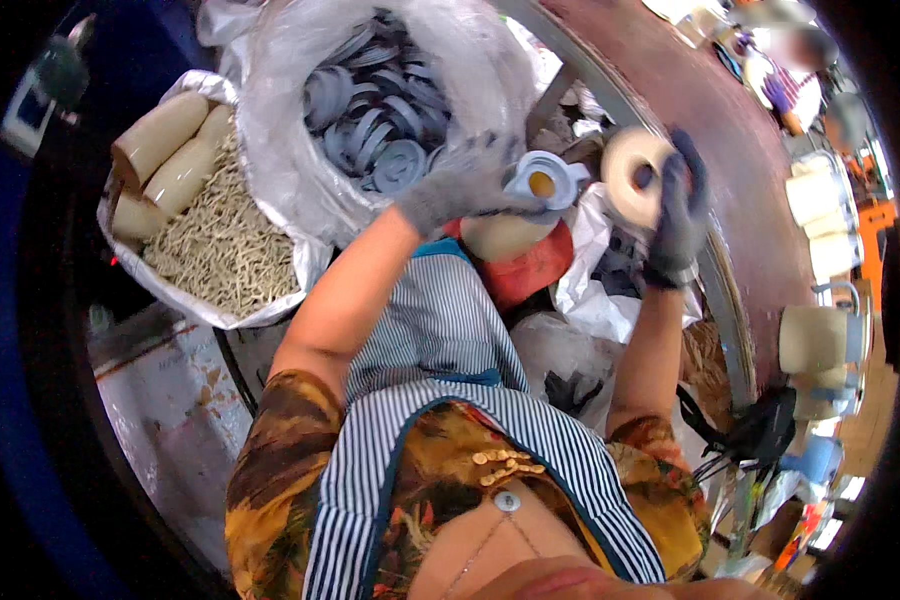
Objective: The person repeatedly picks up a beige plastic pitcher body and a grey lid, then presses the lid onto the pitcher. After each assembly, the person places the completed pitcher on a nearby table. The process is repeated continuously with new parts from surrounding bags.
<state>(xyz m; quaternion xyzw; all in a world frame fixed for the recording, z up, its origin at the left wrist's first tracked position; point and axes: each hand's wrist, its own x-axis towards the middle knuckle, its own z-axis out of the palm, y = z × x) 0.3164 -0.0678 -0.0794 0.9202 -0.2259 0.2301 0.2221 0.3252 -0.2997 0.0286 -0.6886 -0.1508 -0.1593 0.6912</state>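
My left hand (462,183), in a grey glove, is beside a beige jug (508,238). Its fingers stretch out and look blurred, while the thumb lies against the jug below a grey-blue spouted collar (545,183). Inside the collar a yellowish opening shows. The jug stands tilted between my knees, next to a red thing (533,272). My right hand (678,215), gloved too, grips the edge of a round cream piece (622,170) with a dark hole in its middle; its far side is hidden from me.
A plastic-lined sack (270,130) of grey rings and lids stands ahead. Left of it, a white sack (245,318) holds beige cylinders and small stick-like pieces. A brown table (735,200) runs along the right, with finished-looking jugs (815,338) beyond it. Another person (798,88) sits far right.
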